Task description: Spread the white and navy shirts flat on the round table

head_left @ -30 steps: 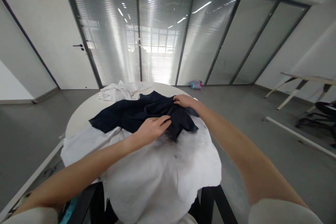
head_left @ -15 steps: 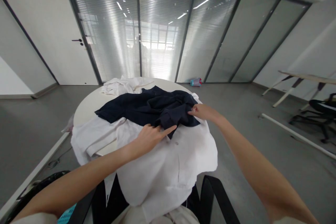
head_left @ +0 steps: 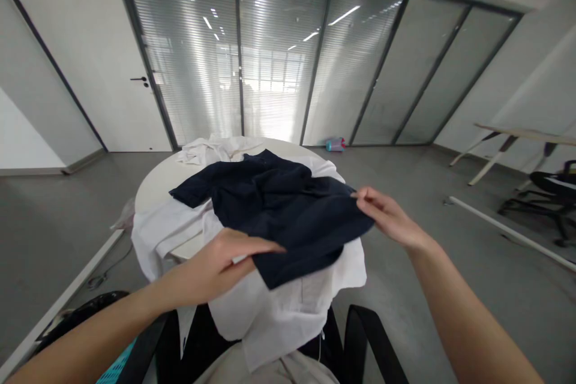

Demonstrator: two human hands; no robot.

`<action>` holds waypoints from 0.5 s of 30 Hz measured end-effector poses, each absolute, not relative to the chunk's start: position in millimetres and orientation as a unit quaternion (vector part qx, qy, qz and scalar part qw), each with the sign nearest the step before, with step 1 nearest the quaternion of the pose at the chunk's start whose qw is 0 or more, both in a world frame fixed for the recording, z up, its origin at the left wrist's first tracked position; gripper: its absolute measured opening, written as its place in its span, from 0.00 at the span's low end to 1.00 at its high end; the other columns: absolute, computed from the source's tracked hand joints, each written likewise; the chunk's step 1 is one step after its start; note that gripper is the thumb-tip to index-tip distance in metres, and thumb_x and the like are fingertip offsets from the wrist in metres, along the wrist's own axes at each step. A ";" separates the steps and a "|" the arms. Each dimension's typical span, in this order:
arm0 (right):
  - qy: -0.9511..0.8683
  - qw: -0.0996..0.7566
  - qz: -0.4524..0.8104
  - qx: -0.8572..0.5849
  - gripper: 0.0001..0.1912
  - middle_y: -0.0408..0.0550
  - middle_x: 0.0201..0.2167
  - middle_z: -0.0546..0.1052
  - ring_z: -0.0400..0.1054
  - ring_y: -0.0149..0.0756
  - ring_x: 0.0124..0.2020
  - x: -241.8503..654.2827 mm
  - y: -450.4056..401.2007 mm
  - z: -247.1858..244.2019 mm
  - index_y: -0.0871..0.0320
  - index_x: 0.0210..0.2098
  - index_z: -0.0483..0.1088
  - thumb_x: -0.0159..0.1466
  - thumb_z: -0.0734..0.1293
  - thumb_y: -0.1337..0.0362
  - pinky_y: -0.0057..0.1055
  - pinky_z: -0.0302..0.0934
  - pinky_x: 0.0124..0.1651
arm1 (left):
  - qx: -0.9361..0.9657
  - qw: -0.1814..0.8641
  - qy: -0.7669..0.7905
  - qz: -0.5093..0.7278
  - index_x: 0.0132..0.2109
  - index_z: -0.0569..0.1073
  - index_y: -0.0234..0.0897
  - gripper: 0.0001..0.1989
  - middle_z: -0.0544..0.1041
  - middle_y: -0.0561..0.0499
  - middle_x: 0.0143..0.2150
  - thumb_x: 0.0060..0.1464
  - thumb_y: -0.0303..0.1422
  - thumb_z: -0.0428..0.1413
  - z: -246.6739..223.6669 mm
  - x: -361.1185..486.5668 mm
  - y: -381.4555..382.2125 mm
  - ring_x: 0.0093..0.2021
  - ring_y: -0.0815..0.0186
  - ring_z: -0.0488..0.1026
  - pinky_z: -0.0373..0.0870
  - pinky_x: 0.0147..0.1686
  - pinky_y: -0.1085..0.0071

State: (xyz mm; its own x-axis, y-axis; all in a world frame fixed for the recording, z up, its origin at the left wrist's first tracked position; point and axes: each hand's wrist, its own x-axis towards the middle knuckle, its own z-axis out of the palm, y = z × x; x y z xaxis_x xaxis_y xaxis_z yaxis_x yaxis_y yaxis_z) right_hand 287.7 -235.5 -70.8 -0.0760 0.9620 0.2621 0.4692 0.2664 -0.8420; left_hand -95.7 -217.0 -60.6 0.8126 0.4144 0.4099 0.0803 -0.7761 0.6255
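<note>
Near left, one teal mesh basket (head_left: 114, 367), cut off by the bottom of the view, its contents hidden. Just beside it, one rounded black object (head_left: 81, 306), too dark to identify. Near middle, one black frame (head_left: 360, 336) with curved bars, partly covered by hanging white cloth.

Over the round white table (head_left: 157, 192), one navy short-sleeved shirt (head_left: 279, 210), spread out and raised at its near and right edges, above a white shirt (head_left: 288, 306) that draped down past the near rim. At the far side, a crumpled white cloth (head_left: 211, 153), its layers too bunched to count. Pinched between thumb and fingers, the navy shirt's right edge in the right hand (head_left: 387, 216), nearly closed on the fabric. Flat and extended, the left hand (head_left: 220, 264) at the shirt's near edge, fingers together; no clear sign of a firm hold there. Next to those fingers, one small white patch (head_left: 238, 259), too small to read.

Far off, on the grey floor by the glass wall of five blinded panes (head_left: 279, 54), one small teal-and-pink cylinder (head_left: 335, 144) on its side. To the right, one pale table (head_left: 517, 138), one black office chair (head_left: 540, 198) and one white pole (head_left: 504, 228).
</note>
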 end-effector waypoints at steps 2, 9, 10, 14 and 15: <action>-0.727 0.290 0.389 -0.486 0.23 0.41 0.26 0.64 0.59 0.31 0.28 284.7 -266.5 -71.7 0.56 0.28 0.64 0.60 0.70 0.44 0.28 0.56 0.32 | 0.937 0.292 0.117 0.152 0.58 0.76 0.47 0.19 0.82 0.48 0.42 0.66 0.29 0.48 -58.4 -115.6 -239.9 0.38 0.65 0.78 0.70 0.39 0.74; -0.713 0.164 0.504 -0.459 0.27 0.51 0.34 0.76 0.71 0.39 0.38 280.6 -300.5 -109.4 0.60 0.38 0.75 0.64 0.64 0.40 0.35 0.64 0.43 | 0.906 0.401 0.124 -0.055 0.60 0.75 0.48 0.19 0.82 0.46 0.39 0.66 0.39 0.51 -66.8 -155.1 -249.3 0.38 0.60 0.79 0.71 0.35 0.74; -0.701 0.174 0.468 -0.509 0.26 0.51 0.35 0.76 0.72 0.40 0.38 282.9 -297.8 -120.0 0.59 0.41 0.75 0.64 0.63 0.41 0.36 0.65 0.43 | 0.890 0.430 0.134 -0.075 0.61 0.74 0.47 0.21 0.82 0.46 0.41 0.64 0.43 0.54 -71.7 -158.5 -245.0 0.40 0.59 0.80 0.71 0.36 0.74; -0.630 0.300 0.186 -0.692 0.35 0.55 0.45 0.75 0.72 0.47 0.43 303.1 -279.3 -171.8 0.54 0.57 0.68 0.58 0.68 0.40 0.45 0.68 0.47 | 0.846 0.448 0.281 -0.063 0.73 0.52 0.50 0.38 0.81 0.48 0.47 0.61 0.49 0.55 -111.7 -162.4 -237.9 0.41 0.61 0.80 0.73 0.42 0.72; -0.613 0.326 0.138 -0.706 0.41 0.57 0.50 0.73 0.71 0.51 0.48 309.7 -274.1 -184.7 0.54 0.62 0.64 0.56 0.70 0.40 0.48 0.67 0.50 | 0.838 0.441 0.320 -0.042 0.74 0.44 0.50 0.40 0.81 0.49 0.46 0.62 0.48 0.53 -127.2 -160.1 -240.1 0.40 0.62 0.80 0.72 0.44 0.70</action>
